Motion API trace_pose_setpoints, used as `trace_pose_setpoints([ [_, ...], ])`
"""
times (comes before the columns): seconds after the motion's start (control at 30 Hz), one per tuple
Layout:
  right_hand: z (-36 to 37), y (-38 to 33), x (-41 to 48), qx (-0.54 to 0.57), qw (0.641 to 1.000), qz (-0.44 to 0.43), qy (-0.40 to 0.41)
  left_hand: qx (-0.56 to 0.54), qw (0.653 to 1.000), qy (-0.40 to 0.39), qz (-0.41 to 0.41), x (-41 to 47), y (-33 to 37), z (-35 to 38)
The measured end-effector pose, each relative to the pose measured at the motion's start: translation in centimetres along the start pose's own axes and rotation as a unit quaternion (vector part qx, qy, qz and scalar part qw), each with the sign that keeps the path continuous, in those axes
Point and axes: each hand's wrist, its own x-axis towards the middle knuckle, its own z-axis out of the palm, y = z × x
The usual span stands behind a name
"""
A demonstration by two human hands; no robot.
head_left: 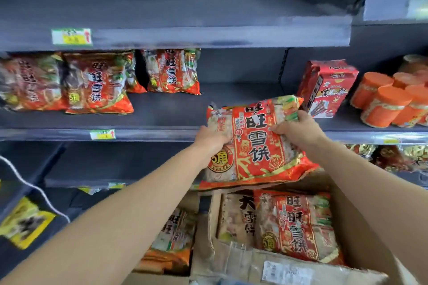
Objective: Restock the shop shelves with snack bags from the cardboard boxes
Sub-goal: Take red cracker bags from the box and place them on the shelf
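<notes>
In the head view, a red snack bag (257, 143) is held up by both hands in front of the middle shelf (162, 109), its upper end level with the shelf board and its lower end hanging over the open cardboard box (254, 259) beneath the arms. The left hand (212, 137) is closed on the bag's left edge, fingers wrapped behind the film, and the right hand (295, 126) is closed on the upper right part, thumb on the printed face and fingers over the top edge. The step in hand is judged to be the carry from box to shelf: the bag is clear of the box but not yet set down. Beyond the hands and to their left, a bare stretch of the shelf is seen, and further left three matching bags (97, 83) are stood upright in a row. Just right of the right hand a red carton (326, 88) is stood, with orange-lidded jars (391, 102) beyond it. More bags of the same print (296, 224) are left in the box below the hands, so the restocking is judged to be well short of done. For the next move, the bag would need to be pushed forward onto the bare stretch, tipped upright with its print outward, and kept clear of the carton. The film looks slippery and the contents brittle, so a gentle release is called for.
</notes>
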Motion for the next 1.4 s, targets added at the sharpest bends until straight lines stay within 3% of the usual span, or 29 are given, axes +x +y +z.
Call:
trace_pose_setpoints([
  [0.27, 13.5, -6.1, 7.1, -0.107, 0.99, -0.086, -0.041, 0.033, 0.982, 0.163, 0.094, 8.0, 3.1, -12.5],
  [0.5, 22.0, -9.5, 14.2, -0.172, 0.982, -0.077, 0.0, 0.018, 0.98, 0.162, 0.117, 17.1, 4.3, -19.4],
  [0.7, 27.1, -10.1, 19.4, -0.118, 0.988, -0.085, 0.041, -0.003, 0.978, 0.158, 0.138, 23.5, 4.9, -21.5],
  [1.03, 31.0, -9.5, 23.1, -0.042, 0.995, -0.082, 0.032, 0.018, 0.974, 0.16, 0.159, 29.1, 5.4, -23.2],
  [1.4, 29.5, -8.9, 22.3, -0.105, 0.992, -0.057, 0.039, 0.116, 0.966, 0.198, 0.123, 27.8, 5.3, -22.4],
])
